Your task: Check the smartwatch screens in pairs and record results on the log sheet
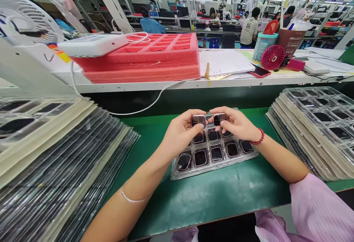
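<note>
My left hand pinches a small square dark-glass piece with a light rim, which looks like a smartwatch screen, between thumb and fingers. A similar smartwatch screen is gripped by my right hand, close beside the first. Both are held above a clear plastic tray, whose pockets carry several more dark square screens. In the front left pocket, one screen sits askew. My hands cover part of the tray's back rows.
Tall stacks of plastic trays stand on the left and right of the green mat. Behind, a white shelf bears red foam, papers, a phone and a small pink fan. A white cable hangs down.
</note>
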Available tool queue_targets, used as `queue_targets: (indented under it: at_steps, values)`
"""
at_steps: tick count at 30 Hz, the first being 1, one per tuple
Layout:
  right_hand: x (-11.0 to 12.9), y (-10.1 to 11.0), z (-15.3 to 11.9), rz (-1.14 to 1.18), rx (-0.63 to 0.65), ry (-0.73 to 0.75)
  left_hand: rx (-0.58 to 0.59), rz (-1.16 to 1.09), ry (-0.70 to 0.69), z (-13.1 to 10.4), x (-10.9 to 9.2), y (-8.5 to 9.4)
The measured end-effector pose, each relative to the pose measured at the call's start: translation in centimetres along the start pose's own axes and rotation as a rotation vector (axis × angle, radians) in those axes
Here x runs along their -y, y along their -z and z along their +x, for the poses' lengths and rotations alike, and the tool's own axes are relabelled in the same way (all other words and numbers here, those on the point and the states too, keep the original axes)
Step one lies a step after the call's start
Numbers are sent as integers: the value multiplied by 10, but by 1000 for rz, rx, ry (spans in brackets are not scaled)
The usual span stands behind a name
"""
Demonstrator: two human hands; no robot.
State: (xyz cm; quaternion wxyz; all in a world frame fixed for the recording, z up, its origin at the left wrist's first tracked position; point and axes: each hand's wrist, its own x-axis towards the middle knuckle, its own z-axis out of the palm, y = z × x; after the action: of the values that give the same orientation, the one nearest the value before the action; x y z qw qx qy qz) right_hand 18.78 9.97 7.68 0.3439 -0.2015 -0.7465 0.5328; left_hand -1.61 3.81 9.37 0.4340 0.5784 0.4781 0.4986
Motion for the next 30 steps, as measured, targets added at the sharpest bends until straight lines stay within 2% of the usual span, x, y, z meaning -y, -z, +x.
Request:
queue_targets:
  at_steps: [4, 9, 15, 20, 26, 30]
  values:
    - [0, 0, 0, -18, -8, 37, 16, 24, 0, -1, 0, 0]
    - [2, 0, 0, -7, -8, 5, 1, 0, 20, -1, -1, -1]
    - [1, 2, 1, 67, 26, 14, 38, 15, 18, 2, 2, 1]
    - [3, 3, 1, 122, 32, -56, 39, 10, 21, 1, 2, 3]
    - [3, 12, 2, 299, 128, -89, 112, -70, 89, -2, -8, 9]
    - [14, 14, -3, 312, 186, -101, 124, -122, 102, -10, -20, 13]
